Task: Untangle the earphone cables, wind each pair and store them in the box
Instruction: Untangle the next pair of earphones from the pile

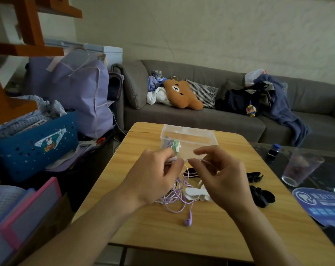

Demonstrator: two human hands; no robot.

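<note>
A clear plastic box (189, 134) stands open on the wooden table (191, 237), with a green wound pair (176, 146) and something purple inside at its left end. In front of it my left hand (153, 177) grips a small bundle of white cable. My right hand (222, 175) pinches a thin white strand stretched between both hands. Below them lies a loose purple earphone cable (179, 198), its purple earbud (187, 221) toward me. White earphone parts (194, 192) lie beside the purple cable, partly hidden by my right hand.
Two black clumps (261, 195) lie on the table's right side. A plastic cup (302, 167), a dark bottle (274, 152) and a blue fan (322, 204) sit on the glass table to the right. A grey sofa (210, 120) is behind; bags and baskets crowd the left.
</note>
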